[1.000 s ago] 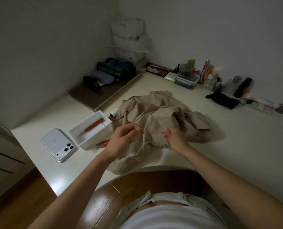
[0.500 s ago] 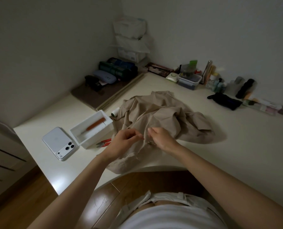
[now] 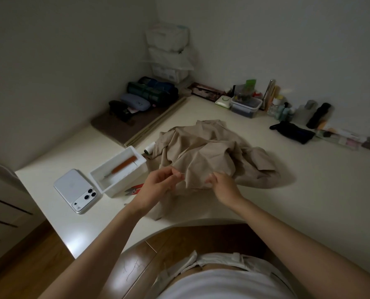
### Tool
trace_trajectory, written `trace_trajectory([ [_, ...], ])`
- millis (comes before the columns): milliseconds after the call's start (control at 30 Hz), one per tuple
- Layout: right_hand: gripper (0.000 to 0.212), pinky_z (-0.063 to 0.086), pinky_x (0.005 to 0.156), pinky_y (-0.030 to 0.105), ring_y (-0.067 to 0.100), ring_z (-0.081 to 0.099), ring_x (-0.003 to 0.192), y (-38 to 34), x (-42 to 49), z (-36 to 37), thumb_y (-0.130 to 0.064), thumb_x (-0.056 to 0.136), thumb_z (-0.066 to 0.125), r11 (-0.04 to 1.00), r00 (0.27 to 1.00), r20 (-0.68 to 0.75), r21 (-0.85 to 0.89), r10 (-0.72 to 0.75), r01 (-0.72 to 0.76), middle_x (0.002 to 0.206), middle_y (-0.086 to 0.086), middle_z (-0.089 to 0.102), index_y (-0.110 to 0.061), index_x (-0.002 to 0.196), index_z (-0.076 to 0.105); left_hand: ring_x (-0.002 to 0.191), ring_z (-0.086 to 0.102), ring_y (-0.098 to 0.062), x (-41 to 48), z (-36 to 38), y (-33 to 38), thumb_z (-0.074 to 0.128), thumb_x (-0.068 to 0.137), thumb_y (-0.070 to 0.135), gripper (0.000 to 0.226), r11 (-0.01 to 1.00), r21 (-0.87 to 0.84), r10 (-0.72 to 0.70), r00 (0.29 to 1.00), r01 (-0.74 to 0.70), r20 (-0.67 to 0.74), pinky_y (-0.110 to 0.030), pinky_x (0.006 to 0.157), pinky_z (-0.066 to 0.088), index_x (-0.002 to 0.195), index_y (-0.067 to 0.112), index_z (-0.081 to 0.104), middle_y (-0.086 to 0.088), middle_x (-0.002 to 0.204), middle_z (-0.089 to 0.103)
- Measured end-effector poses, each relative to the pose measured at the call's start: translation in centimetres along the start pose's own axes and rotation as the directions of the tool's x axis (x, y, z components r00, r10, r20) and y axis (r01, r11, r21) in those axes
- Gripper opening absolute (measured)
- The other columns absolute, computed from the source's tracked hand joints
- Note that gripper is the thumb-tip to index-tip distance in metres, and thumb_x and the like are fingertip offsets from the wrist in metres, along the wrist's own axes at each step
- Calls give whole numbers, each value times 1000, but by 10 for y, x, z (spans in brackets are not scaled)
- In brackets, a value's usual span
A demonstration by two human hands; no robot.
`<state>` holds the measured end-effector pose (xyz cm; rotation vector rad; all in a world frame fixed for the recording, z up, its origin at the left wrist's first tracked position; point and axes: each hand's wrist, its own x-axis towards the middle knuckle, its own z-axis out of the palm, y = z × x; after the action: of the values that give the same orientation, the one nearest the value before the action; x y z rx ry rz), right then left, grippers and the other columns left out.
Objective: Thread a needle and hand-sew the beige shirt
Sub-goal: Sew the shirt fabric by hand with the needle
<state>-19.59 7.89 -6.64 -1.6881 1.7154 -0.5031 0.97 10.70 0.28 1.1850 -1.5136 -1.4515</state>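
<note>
Across the middle of the frame runs a pale bench (image 3: 309,190) with a curved cut-out at its near edge. At its centre lies the crumpled beige shirt (image 3: 212,152), one flap hanging toward the lower edge of the frame. Both hands work at the shirt's near fold. The left hand (image 3: 158,186), left of centre, has its fingers curled and its fingertips pinched together on the cloth edge; whether a needle or thread sits in that pinch is too small to tell. The right hand (image 3: 222,186), just right of it, grips a bunched fold with curled fingers. At the left of the frame a white phone (image 3: 76,188) lies face down, touching an open white box (image 3: 125,182) that holds an orange-handled tool (image 3: 123,164). Red snips (image 3: 134,189) lie between the box and the left hand. A white spool (image 3: 149,147) sits at the shirt's left edge.
</note>
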Motion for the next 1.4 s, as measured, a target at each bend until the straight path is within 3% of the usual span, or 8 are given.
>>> trace_trajectory([
  [100,34,42,96,27,9,50,106,-23,-9,-3,-20,103,30,987,991,-76,109,-109,117,113,-2,52,-16,111,63,72,52,-18,1,1,-6,54,83,35,31,999,36,-7,1000,8,-4,-20,70,45,90,6,65,-22,81,57],
  [233,33,46,86,20,2,55,91,-55,-21,-5,-22,104,31,945,976,-53,244,-211,217,103,-11,57,-15,115,61,60,45,-12,5,3,-8,55,84,34,30,997,68,-21,1000,22,-14,-18,56,37,94,8,66,-6,68,55],
  [400,32,37,57,9,0,48,64,-70,-26,2,-25,103,33,942,972,41,261,-230,211,71,-8,52,-23,80,54,61,46,-14,6,2,-14,54,93,20,16,989,150,3,1000,-4,3,-19,56,37,91,11,67,-11,74,56],
  [667,42,34,56,20,5,41,54,-63,-22,-7,-29,102,37,963,980,28,193,-198,189,57,-6,44,-20,62,46,83,57,-11,3,-3,-29,56,93,21,15,954,299,-21,1000,19,3,-20,72,45,104,13,61,-5,98,61],
  [800,44,34,65,28,11,44,60,-56,-14,-14,-30,103,34,979,992,-35,160,-124,128,61,-4,45,-21,61,42,98,51,-3,-2,-5,-42,64,89,20,27,879,469,-95,995,90,-12,-11,79,44,114,21,53,5,109,53],
  [1033,46,32,62,29,8,40,57,-41,-3,-15,-27,103,32,991,996,-81,123,-36,46,59,-4,42,-18,59,42,83,54,-10,-10,-6,-47,62,90,18,19,794,593,-136,990,129,-33,-18,66,47,104,23,49,7,92,53],
  [1300,46,38,74,33,21,48,75,-24,3,-15,-27,104,28,998,999,-29,39,41,-40,67,-1,46,-18,61,44,69,54,-10,-17,-9,-50,59,92,28,7,876,468,-83,992,116,-91,-22,59,45,88,22,58,0,82,58],
  [1400,45,40,77,33,22,54,88,-21,1,-16,-30,104,27,986,996,5,-144,86,-84,91,2,56,-15,80,62,72,57,-10,-16,-10,-46,59,92,25,8,879,467,-31,990,92,-136,-20,61,47,89,19,62,3,83,60],
])
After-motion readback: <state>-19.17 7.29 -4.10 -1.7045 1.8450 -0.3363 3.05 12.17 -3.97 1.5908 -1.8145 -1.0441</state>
